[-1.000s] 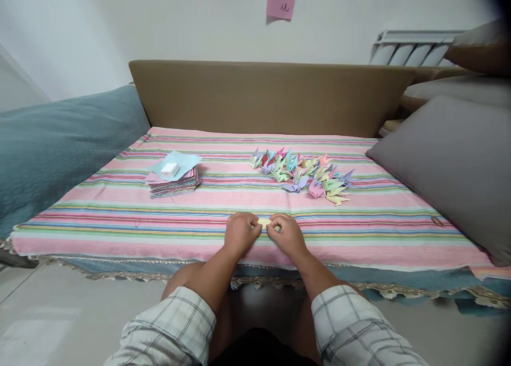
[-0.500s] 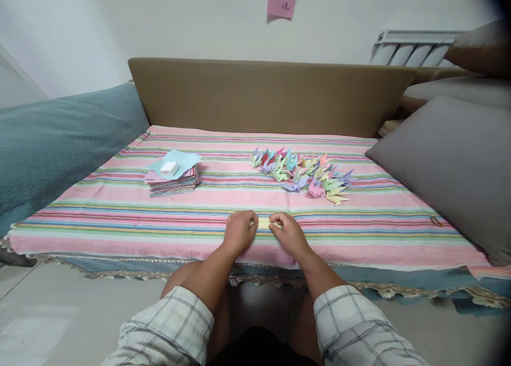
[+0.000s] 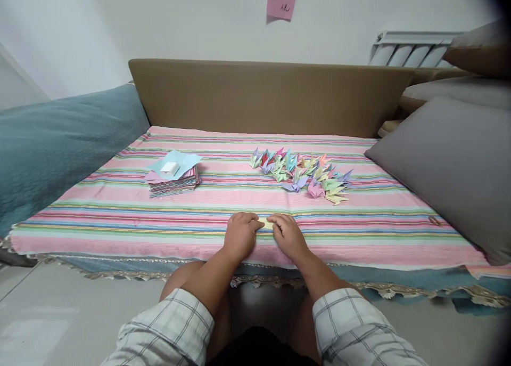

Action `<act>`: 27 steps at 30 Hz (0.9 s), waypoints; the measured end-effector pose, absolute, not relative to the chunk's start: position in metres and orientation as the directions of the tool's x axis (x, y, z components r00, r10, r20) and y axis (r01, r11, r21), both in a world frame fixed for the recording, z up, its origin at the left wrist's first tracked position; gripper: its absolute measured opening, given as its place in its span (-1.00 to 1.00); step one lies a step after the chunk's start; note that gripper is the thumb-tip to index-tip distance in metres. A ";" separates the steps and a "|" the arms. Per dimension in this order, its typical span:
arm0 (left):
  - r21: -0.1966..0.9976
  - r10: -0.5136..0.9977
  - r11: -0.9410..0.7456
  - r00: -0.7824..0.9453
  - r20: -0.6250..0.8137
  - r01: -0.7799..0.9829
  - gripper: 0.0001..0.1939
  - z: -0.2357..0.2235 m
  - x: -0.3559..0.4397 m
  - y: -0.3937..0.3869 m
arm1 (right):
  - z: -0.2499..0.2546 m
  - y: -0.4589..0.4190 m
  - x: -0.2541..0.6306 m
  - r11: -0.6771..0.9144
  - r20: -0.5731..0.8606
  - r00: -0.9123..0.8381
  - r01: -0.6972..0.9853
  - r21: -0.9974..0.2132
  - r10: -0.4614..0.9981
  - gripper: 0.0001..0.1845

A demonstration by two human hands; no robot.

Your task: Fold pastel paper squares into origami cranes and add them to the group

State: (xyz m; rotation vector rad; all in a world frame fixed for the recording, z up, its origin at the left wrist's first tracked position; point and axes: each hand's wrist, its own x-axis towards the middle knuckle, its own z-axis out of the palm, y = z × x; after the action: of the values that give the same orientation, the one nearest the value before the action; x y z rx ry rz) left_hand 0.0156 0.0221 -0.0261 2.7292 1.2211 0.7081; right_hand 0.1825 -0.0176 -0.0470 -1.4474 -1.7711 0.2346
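A small folded piece of pale yellow paper [image 3: 265,224] lies near the front edge of the striped cloth, its ends covered by my fingers. My left hand [image 3: 241,234] grips its left end, the thumb reaching in over the paper. At the other end, my right hand [image 3: 288,237] holds the paper with curled fingers and thumb. Beyond my hands, to the right, sits a cluster of folded paper cranes [image 3: 295,174] in several colours. Farther left is a stack of square paper sheets [image 3: 175,185], topped by a light blue sheet [image 3: 187,162] and a small white box-shaped object [image 3: 170,168].
The striped cloth [image 3: 99,206] covers a sofa seat. A brown backrest panel [image 3: 271,97] stands behind it. Blue fabric [image 3: 67,137] covers the left armrest, and grey cushions [image 3: 451,163] lean at the right. A small brown ring-like item [image 3: 435,221] lies near them.
My fingers have shifted from pinching the paper's ends to lying lower and flatter over it. Both thumbs are closer to its middle, and less of the yellow paper shows.
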 end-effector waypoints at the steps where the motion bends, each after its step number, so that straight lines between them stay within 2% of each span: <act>1: 0.243 0.718 -0.685 0.579 0.387 0.687 -0.70 -0.027 0.015 0.022 | -0.048 -0.018 0.182 0.335 0.480 -0.024 0.747 -0.574 0.877 -0.61; 5: 0.251 0.693 -0.708 0.585 0.421 0.660 -0.69 -0.032 0.013 0.023 | -0.048 -0.019 0.179 0.348 0.483 -0.081 0.796 -0.495 0.872 -0.54; 11: 0.242 0.641 -0.754 0.601 0.478 0.611 -0.73 -0.033 0.011 0.024 | -0.046 -0.020 0.177 0.319 0.469 -0.082 0.832 -0.453 0.879 -0.55; 17: 0.308 0.698 -0.699 0.524 0.487 0.645 -0.84 -0.026 0.016 0.021 | -0.044 -0.021 0.175 0.327 0.478 -0.072 0.817 -0.476 0.875 -0.59; 21: 0.332 0.777 -0.614 0.473 0.416 0.716 -0.77 -0.021 0.020 0.022 | -0.040 -0.020 0.174 0.323 0.494 -0.034 0.795 -0.513 0.869 -0.72; 25: 0.359 0.809 -0.573 0.439 0.390 0.737 -0.87 -0.022 0.020 0.022 | -0.041 -0.016 0.173 0.301 0.491 -0.002 0.793 -0.530 0.871 -0.78; 27: 0.345 0.805 -0.568 0.418 0.421 0.747 -0.78 -0.024 0.019 0.021 | -0.042 -0.015 0.173 0.291 0.490 0.004 0.801 -0.524 0.872 -0.82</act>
State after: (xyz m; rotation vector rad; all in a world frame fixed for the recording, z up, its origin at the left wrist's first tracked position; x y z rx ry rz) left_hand 0.0193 0.0212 -0.0241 2.5561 1.4041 0.8490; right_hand 0.1726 -0.0145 -0.0419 -1.5112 -1.7925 0.1172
